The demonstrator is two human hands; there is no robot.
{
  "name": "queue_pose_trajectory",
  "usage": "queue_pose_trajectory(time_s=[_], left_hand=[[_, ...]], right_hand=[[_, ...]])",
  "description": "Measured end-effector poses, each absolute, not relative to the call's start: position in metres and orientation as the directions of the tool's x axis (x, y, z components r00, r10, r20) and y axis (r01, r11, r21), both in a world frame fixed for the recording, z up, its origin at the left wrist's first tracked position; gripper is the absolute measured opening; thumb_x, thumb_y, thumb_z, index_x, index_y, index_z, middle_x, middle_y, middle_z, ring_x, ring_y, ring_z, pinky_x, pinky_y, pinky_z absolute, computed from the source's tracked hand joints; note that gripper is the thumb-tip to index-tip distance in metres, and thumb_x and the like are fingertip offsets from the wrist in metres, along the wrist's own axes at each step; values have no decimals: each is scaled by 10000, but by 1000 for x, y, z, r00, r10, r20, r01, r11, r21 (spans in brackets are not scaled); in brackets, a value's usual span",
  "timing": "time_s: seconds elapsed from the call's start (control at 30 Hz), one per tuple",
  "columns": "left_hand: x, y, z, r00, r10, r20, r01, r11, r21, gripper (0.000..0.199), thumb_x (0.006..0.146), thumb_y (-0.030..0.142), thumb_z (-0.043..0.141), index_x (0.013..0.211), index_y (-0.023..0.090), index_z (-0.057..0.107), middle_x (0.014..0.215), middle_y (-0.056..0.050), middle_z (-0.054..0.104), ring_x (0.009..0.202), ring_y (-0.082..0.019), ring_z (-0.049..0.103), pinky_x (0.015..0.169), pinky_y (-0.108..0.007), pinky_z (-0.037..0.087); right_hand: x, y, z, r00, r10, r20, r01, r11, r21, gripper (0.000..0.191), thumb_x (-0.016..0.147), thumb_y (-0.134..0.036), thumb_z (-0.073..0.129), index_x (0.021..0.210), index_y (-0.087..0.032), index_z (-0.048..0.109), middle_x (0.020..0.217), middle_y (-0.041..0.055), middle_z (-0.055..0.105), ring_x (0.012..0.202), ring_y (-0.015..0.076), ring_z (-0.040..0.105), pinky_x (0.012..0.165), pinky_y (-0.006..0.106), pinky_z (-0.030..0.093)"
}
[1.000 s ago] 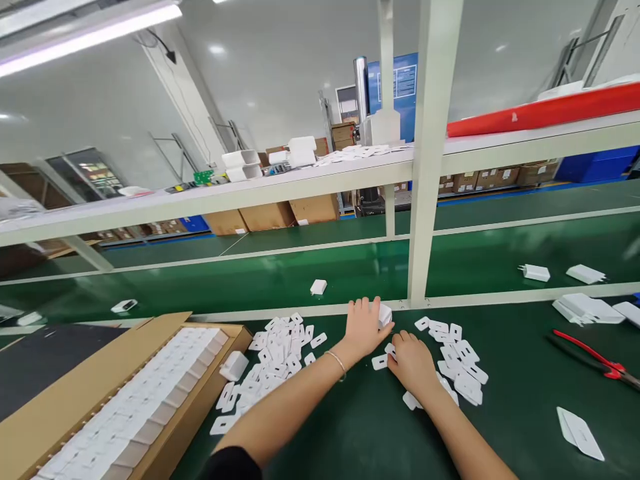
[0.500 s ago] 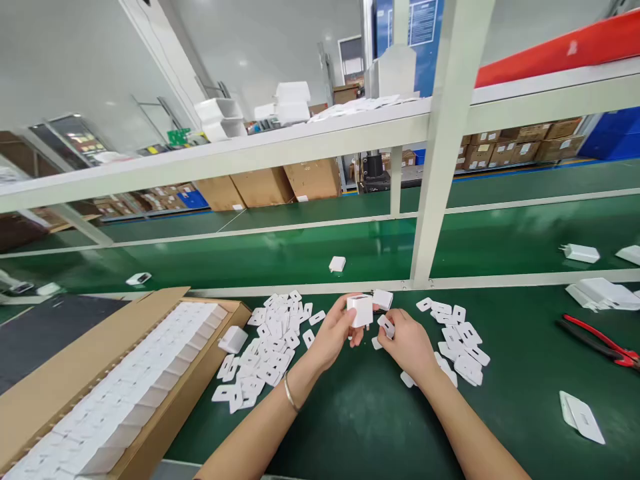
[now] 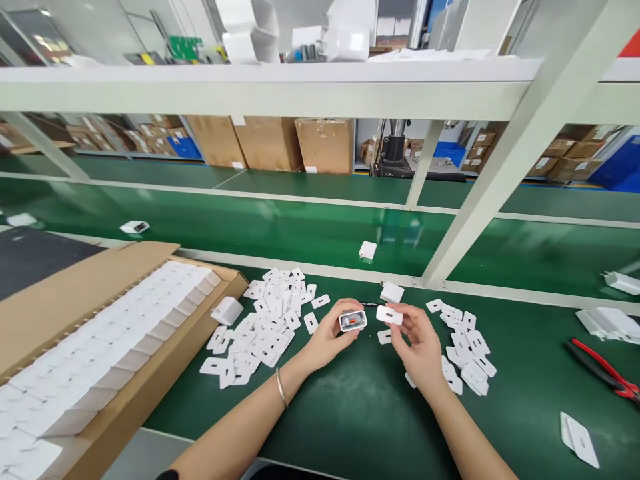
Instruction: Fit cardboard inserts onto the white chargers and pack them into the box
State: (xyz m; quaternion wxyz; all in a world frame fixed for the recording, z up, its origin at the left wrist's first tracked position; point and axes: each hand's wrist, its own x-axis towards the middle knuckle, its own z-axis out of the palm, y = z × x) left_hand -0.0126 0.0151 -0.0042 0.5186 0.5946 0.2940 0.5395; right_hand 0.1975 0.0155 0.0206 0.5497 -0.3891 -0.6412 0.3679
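White plastic charger shell (image 3: 353,321), open end up, sits pinched in the left hand (image 3: 327,337); the right hand (image 3: 420,343) pinches a small white plastic cover plate (image 3: 389,315) just beside it at three o'clock, not yet fitted. Loose plates (image 3: 267,330) lie at nine o'clock, a cardboard box (image 3: 150,400) of finished units beyond.

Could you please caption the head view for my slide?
Left hand holds open white charger housing; right hand holds small white plastic cover.

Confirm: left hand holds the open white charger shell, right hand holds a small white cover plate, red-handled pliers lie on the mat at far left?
Not quite. In the head view the red-handled pliers lie at far right, not left. The rest stands: left hand holds the open charger shell, right hand pinches a small white cover plate.
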Motion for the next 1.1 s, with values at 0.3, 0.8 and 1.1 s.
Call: queue_pose_trajectory(time_s=[0.3, 0.8, 1.1], left_hand=[[-8, 8, -5, 321, 883, 343, -243, -273, 931, 323, 994, 277, 636, 1311, 285, 578, 1293, -94, 497, 1092, -227, 597, 893, -326, 542], [-6, 3, 5, 266, 926, 269, -83, -256, 963, 385, 929, 134, 598, 1283, 281, 559, 1280, -78, 503, 1128, -240, 577, 864, -312, 508], [1, 7, -9, 38, 941, 335, 80, -337, 938, 441, 821, 49, 535, 1215, 245, 576, 1238, -87, 535, 984, -218, 594, 649, -268, 434]], right_hand=[[192, 1, 25, -106, 912, 397, 150, 409, -900, 170, 917, -258, 742, 1086, -252, 721, 1038, 60, 774, 876, 191, 767, 801, 311, 645], [195, 5, 25, -240, 957, 161, 399, 249, -883, 394, 1054, -456, 470, 749, -217, 540, 571, -44, 531, 505, 116, 461, 518, 243, 356], [199, 16, 23, -380, 922, 69, 563, 290, -774, 423, 1071, -484, 411, 763, -216, 523, 690, -25, 515, 632, 143, 473, 616, 266, 371]])
